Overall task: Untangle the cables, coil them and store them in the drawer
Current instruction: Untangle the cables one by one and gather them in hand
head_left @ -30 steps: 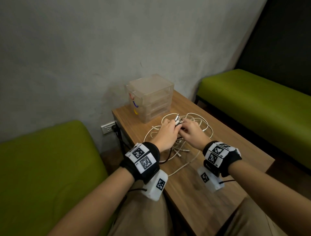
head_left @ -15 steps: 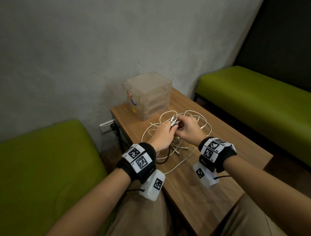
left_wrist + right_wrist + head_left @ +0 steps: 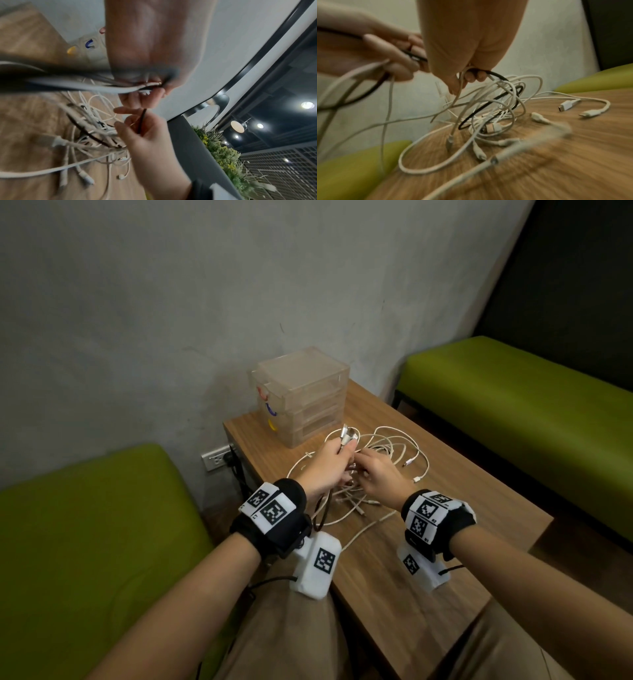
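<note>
Cables (image 3: 390, 451) mid-table, seemingly off edges

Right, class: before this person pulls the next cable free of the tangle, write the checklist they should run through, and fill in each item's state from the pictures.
1. Left hand grips a bunch of cable ends, connectors sticking up: ok.
2. Right hand has hold of one strand: ok, its fingers curl round the black cable.
3. Black cable free of the white cables: not ok, its loop threads through them.
4. Loose connectors lie clear on the table: ok for two; others sit inside the pile.
5. Drawer unit open to receive coils: not ok, all drawers look closed.
6. Any cable coiled yet: not ok.
</note>
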`<state>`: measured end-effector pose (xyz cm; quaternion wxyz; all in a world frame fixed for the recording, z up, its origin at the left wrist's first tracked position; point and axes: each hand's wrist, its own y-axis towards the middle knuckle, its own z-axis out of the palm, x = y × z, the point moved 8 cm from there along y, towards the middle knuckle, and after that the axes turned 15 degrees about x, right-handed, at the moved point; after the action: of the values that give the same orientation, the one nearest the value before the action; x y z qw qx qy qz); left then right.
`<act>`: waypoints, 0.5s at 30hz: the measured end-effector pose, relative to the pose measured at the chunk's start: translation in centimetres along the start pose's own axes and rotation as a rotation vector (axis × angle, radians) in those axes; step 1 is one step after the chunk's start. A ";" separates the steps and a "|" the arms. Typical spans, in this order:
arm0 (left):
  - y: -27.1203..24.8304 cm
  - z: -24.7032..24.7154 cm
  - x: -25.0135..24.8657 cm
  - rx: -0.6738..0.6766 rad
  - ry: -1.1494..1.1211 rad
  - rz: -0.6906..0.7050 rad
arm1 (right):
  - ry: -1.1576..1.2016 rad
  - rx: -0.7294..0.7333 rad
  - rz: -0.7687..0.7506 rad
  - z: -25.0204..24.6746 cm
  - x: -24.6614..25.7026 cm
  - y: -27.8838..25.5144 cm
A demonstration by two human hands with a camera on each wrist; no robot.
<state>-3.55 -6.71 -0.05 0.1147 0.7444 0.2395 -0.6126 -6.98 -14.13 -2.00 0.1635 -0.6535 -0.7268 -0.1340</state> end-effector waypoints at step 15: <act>-5.1 -12.5 -6.2 -0.623 0.066 0.368 | -0.005 0.138 0.202 1.6 -5.7 -3.2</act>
<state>3.82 2.16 9.37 0.4365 0.7237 0.2803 -0.4552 -9.75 -18.97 -5.71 0.2187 -0.7110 -0.6652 -0.0649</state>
